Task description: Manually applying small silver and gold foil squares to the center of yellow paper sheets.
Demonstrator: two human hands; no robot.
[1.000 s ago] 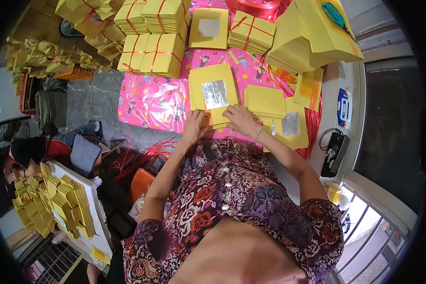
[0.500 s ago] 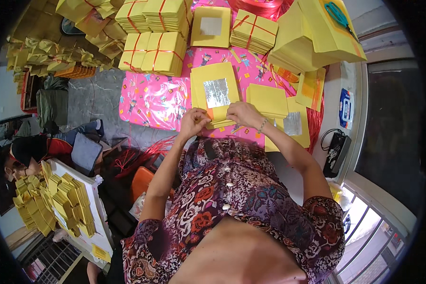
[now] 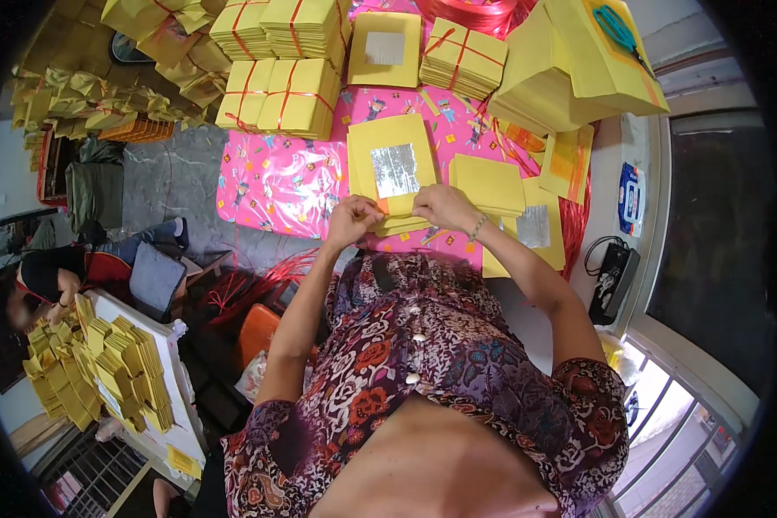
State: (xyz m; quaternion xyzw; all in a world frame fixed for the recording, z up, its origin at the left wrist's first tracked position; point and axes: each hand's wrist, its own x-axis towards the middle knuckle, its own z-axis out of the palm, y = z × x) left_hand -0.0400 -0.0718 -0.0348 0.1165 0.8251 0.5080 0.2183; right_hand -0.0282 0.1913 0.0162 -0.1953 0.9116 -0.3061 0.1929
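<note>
1. Landmark here is the pink sheet [image 3: 276, 186] with cartoon prints, spread flat in front of the person.
2. A stack of yellow paper [image 3: 387, 168] with a silver foil square in its middle sits on the right part of the pink sheet, right by the person's body.
3. Left hand [image 3: 351, 220] is curled shut, pinching the near edge of the yellow paper at the pink sheet's near side.
4. Right hand [image 3: 440, 207] is closed the same way, gripping that edge just to the right of the left hand, the two nearly touching.
5. A plain yellow pile [image 3: 489, 184] lies just right of the hands, on the pink sheet's right end.
6. Bundles [image 3: 289, 97] tied with red string sit along the far edge of the pink sheet.
7. Well left of the pink sheet, lower down, another person [image 3: 47, 281] is bent over a white board [image 3: 177, 380] loaded with folded yellow papers.
</note>
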